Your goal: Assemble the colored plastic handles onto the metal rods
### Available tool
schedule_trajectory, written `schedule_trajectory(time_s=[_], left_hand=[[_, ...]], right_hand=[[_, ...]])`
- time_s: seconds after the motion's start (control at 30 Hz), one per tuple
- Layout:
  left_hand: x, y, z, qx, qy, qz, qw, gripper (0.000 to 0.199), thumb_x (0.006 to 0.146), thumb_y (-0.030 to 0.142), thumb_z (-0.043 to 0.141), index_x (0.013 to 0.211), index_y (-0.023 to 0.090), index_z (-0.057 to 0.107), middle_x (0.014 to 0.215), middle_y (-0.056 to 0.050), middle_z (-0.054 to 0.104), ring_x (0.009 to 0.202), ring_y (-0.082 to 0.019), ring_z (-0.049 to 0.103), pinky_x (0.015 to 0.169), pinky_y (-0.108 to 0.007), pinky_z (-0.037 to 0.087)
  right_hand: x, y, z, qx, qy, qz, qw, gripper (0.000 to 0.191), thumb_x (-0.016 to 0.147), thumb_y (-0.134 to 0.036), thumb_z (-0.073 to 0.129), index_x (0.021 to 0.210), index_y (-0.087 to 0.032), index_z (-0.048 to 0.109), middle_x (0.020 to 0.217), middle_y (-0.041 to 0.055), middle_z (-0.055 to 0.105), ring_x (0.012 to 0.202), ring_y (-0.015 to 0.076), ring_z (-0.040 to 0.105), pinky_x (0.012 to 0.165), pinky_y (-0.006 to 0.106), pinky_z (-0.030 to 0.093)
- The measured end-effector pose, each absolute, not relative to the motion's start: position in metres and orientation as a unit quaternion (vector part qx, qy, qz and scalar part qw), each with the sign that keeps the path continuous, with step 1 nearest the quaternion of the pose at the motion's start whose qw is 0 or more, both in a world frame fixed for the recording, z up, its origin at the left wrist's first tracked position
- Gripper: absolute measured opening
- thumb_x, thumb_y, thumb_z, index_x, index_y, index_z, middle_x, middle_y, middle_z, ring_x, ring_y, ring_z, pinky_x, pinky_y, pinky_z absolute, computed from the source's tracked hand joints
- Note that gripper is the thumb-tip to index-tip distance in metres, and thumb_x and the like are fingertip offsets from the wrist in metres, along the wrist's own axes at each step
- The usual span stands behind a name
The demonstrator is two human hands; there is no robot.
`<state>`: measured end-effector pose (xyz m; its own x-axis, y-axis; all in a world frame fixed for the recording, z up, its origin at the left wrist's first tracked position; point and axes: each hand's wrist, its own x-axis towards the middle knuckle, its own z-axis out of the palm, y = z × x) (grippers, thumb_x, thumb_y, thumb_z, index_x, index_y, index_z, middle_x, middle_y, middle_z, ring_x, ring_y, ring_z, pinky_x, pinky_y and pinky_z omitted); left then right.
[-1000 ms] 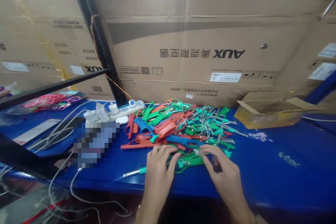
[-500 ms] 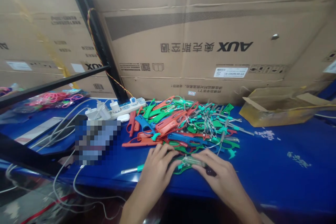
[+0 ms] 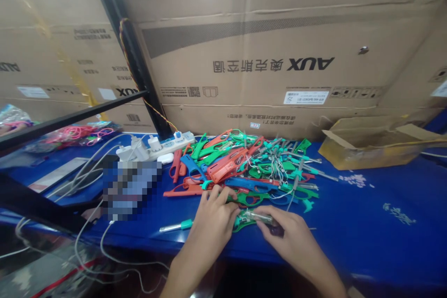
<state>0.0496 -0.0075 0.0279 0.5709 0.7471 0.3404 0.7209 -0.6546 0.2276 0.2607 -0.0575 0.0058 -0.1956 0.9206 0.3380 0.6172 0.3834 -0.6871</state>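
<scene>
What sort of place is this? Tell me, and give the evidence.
Likely a makeshift workshop: a pile of coloured plastic parts on a blue table, with large printed cardboard behind.

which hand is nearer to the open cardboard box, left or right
Right. The right hand is nearer the viewer than the open cardboard box and to its left; the left hand is farther left still.

Back of the blue table (image 3: 366, 233) is walled by AUX-printed cardboard (image 3: 272, 42) — black post (image 3: 135, 60) stood in front, twisted wire (image 3: 121, 39) strung along it. White chargers (image 3: 138, 149) are plugged into a power strip (image 3: 167, 145). Pixelated device (image 3: 132, 191) is cabled nearby. Pink cords (image 3: 78, 134) are bagged at left — open carton (image 3: 366, 158) is placed at right.
</scene>
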Motion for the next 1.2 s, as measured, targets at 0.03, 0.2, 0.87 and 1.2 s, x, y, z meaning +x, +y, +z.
schedule_trajectory(time_s=[0.03,0.2,0.87,1.2], left_hand=[[0.049,-0.008,0.028,0.883,0.416,0.213,0.038,0.020,0.098,0.015,0.061,0.087,0.022,0.076,0.106,-0.005,0.068,0.100,-0.027,0.056,0.082,-0.042,0.044],[0.048,-0.013,0.027,0.867,0.428,0.241,0.079,0.016,0.097,0.017,0.064,0.090,0.023,0.077,0.110,-0.004,0.068,0.102,-0.026,0.058,0.082,-0.041,0.043],[0.047,-0.037,0.009,0.815,0.415,0.374,0.152,0.015,0.104,0.015,0.051,0.111,0.024,0.061,0.103,-0.001,0.069,0.096,-0.021,0.057,0.086,-0.036,0.040],[0.045,-0.033,0.007,0.816,0.397,0.388,0.160,0.010,0.102,0.016,0.058,0.106,0.024,0.061,0.098,0.001,0.070,0.096,-0.021,0.054,0.086,-0.035,0.038]], right_hand=[[0.261,-0.058,0.006,-0.517,-0.744,0.207,0.370,0.018,0.097,-0.025,0.057,0.106,-0.027,0.073,0.097,0.0002,0.079,0.080,0.0176,0.075,0.072,0.025,0.057],[0.261,-0.059,0.006,-0.518,-0.741,0.221,0.366,0.018,0.098,-0.026,0.056,0.106,-0.028,0.072,0.095,-0.0011,0.078,0.078,0.0170,0.074,0.072,0.025,0.056],[0.267,-0.061,0.005,-0.513,-0.736,0.253,0.362,0.020,0.100,-0.034,0.061,0.117,-0.033,0.073,0.104,-0.0029,0.078,0.085,0.0161,0.073,0.077,0.024,0.055],[0.270,-0.065,0.007,-0.513,-0.720,0.232,0.406,0.016,0.100,-0.033,0.063,0.111,-0.030,0.074,0.098,-0.0022,0.076,0.074,0.0132,0.069,0.068,0.021,0.055]])
